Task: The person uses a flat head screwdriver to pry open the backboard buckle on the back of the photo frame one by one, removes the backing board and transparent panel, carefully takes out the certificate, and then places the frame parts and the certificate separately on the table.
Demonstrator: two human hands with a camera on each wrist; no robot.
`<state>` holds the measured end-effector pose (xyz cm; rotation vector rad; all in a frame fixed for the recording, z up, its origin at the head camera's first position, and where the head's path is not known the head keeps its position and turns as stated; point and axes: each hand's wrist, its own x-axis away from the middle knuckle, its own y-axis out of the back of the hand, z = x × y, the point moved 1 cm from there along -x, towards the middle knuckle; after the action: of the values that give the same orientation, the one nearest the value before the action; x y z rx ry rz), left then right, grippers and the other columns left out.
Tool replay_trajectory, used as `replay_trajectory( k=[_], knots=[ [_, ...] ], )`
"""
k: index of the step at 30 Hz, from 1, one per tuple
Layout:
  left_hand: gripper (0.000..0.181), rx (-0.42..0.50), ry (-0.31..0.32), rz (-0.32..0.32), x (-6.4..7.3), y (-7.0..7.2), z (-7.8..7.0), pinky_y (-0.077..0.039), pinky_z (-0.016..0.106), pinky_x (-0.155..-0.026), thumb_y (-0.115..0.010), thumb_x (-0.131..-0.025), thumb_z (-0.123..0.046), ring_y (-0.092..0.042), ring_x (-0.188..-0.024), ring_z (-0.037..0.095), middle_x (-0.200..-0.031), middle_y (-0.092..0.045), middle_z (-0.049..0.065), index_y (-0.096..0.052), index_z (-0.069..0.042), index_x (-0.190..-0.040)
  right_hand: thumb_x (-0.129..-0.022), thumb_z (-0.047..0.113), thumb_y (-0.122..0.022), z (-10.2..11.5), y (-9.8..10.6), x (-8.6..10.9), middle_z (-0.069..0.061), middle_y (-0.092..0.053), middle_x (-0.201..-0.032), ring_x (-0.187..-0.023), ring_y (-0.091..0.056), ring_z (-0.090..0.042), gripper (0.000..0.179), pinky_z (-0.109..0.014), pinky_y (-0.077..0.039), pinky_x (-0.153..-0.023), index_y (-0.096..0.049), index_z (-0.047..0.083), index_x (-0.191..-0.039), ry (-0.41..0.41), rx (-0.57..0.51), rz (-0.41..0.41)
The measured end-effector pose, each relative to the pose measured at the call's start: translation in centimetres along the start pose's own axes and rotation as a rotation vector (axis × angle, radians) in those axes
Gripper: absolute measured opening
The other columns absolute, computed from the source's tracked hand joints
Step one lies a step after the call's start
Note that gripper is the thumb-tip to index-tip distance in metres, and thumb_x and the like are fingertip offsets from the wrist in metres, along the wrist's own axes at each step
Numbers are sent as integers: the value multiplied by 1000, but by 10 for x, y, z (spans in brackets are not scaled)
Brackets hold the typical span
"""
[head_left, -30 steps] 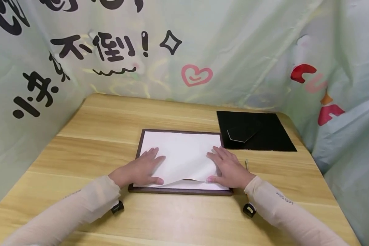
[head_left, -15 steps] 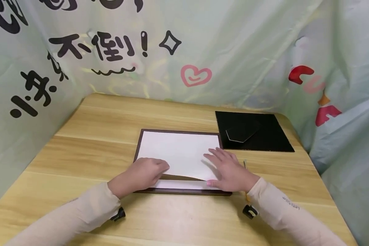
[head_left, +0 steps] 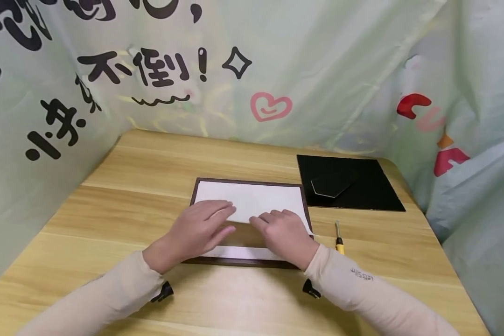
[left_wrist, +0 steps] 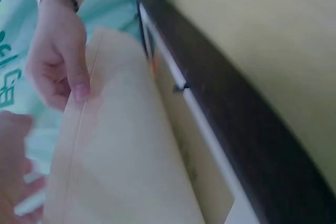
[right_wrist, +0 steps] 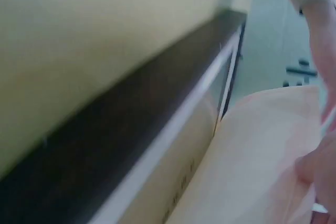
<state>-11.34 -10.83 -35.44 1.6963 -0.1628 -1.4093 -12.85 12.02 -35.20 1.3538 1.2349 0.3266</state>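
Note:
A dark-brown picture frame lies flat on the table with a white sheet inside it. The sheet's near edge is raised and bent up, baring a brown band and a white strip below it. My right hand pinches the raised edge; its thumb lies on the sheet in the left wrist view. My left hand is over the frame's left part, thumb and fingers apart. In the right wrist view, the sheet curves up beside the frame's rail.
A black backing board with a flap lies at the back right, by the frame's corner. A yellow-handled screwdriver lies right of the frame. Printed cloth hangs around the wooden table.
My left hand first pinched the near edge, then spread its fingers. My right hand moved left and took hold of the sheet's edge. The sheet is bent further up, and the screwdriver shows more.

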Motion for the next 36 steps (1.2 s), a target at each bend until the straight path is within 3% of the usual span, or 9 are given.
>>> replay_trajectory(
  k=[4, 7, 10, 15, 20, 27, 32, 34, 36],
  knots=[
    [24, 33, -136, -345, -4, 10, 3, -54, 42, -78, -57, -96, -18, -65, -90, 32, -98, -66, 19, -64, 5, -97, -79, -1, -69, -16, 2, 1, -4, -70, -77, -61, -65, -17, 22, -31, -52, -49, -69, 6, -100, -90, -108, -45],
    [19, 21, -210, -504, -5, 11, 3, -54, 41, -74, -58, -94, -12, -63, -84, 35, -93, -62, 23, -58, 6, -91, -82, -1, -68, -26, 2, 1, -5, -69, -75, -60, -65, -18, 17, -33, -51, -47, -65, 4, -98, -151, -169, -103],
    [19, 10, -225, -558, -2, 8, 2, -53, 40, -71, -57, -94, -12, -61, -82, 35, -93, -60, 25, -54, 6, -89, -84, -1, -64, -33, 6, -1, -7, -68, -74, -59, -64, -19, 13, -34, -50, -45, -63, 3, -97, -180, -192, -163],
    [23, 56, -149, -516, 9, -1, 4, -52, 36, -80, -56, -94, -13, -61, -86, 36, -98, -59, 28, -53, 9, -92, -86, -4, -62, -43, 19, -6, -12, -67, -77, -58, -59, -20, 8, -36, -50, -50, -64, -2, -94, -210, -274, -304],
    [35, 152, 60, -439, 20, -11, 8, -43, 31, -98, -55, -96, -19, -57, -97, 40, -106, -56, 30, -50, 15, -102, -86, -12, -59, -54, 35, -12, -12, -58, -69, -53, -47, -16, 8, -29, -43, -48, -61, -7, -92, -286, -432, -518],
    [61, 326, 596, -352, 28, -19, 15, -33, 45, -107, -63, -90, -20, -42, -122, 47, -132, -41, 32, -33, 15, -131, -88, -16, -49, -59, 48, -18, -18, -64, -77, -58, -53, -11, 10, -17, -44, -53, -51, -18, -98, -494, -771, -803],
    [75, 668, 967, -147, 23, -18, 14, -32, 51, -107, -65, -93, -18, -36, -132, 42, -146, -31, 28, -18, 8, -146, -93, -8, -49, -57, 52, -19, -13, -67, -95, -79, -65, -16, 12, -24, -54, -72, -52, -9, -104, -622, -1061, -962],
    [78, 845, 1046, -71, 19, -20, 12, -33, 48, -108, -61, -96, -22, -35, -135, 40, -150, -29, 25, -12, 5, -149, -94, -10, -48, -54, 51, -21, -13, -66, -102, -89, -66, -21, 14, -30, -54, -81, -51, -5, -106, -639, -1226, -1035],
    [76, 998, 1043, -36, 13, -23, 10, -35, 45, -107, -60, -98, -27, -36, -134, 39, -148, -32, 24, -12, 3, -150, -93, -13, -46, -50, 48, -26, -14, -64, -100, -91, -65, -22, 16, -32, -54, -82, -49, -2, -104, -657, -1365, -1108]
  ],
)
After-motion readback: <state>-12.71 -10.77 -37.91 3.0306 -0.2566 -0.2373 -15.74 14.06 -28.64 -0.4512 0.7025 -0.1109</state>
